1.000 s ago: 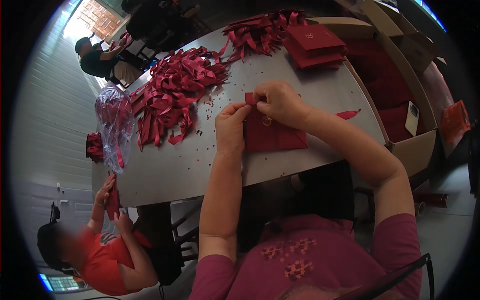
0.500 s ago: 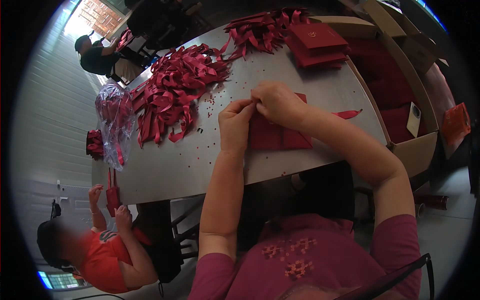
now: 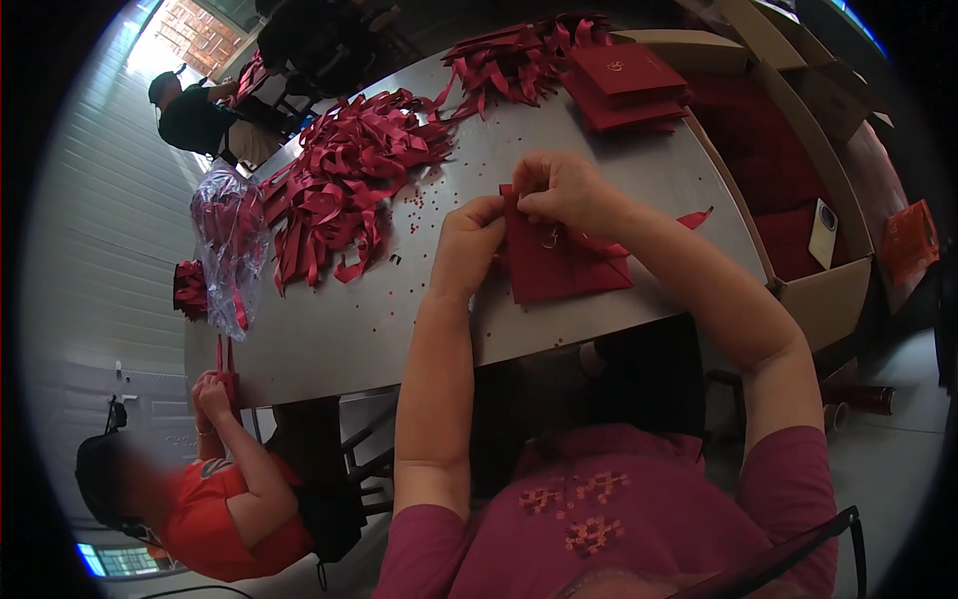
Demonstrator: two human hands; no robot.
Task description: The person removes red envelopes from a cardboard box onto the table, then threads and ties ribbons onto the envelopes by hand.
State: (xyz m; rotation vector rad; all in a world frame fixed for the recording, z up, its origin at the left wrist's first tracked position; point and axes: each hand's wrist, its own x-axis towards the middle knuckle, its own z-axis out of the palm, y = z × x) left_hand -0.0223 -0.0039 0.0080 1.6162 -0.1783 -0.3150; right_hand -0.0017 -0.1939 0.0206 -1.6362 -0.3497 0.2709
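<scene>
A red paper gift bag (image 3: 564, 275) with a small shiny emblem lies flat on the metal table in front of me. My left hand (image 3: 467, 245) pinches its upper left edge, fingertips closed. My right hand (image 3: 567, 190) bends over the top edge, its thumb and fingers pressed together close to the left fingertips; what they pinch is too small to make out. Red ribbon (image 3: 597, 245) shows below the right hand, across the bag. Past my right forearm, a ribbon end (image 3: 696, 218) sticks out on the table.
Piled red ribbon-handled bags (image 3: 349, 170) lie at left-centre, with more (image 3: 504, 65) at the back. Stacked red bags (image 3: 629, 85) sit beside a cardboard box (image 3: 823, 304) holding a phone (image 3: 822, 235). A plastic-wrapped bundle (image 3: 228, 245) and a co-worker in orange (image 3: 225, 514) are left.
The bag has turned so its emblem shows. My right hand has opened a gap from the left and shifted slightly. The co-worker's hands have come together at a small red bag.
</scene>
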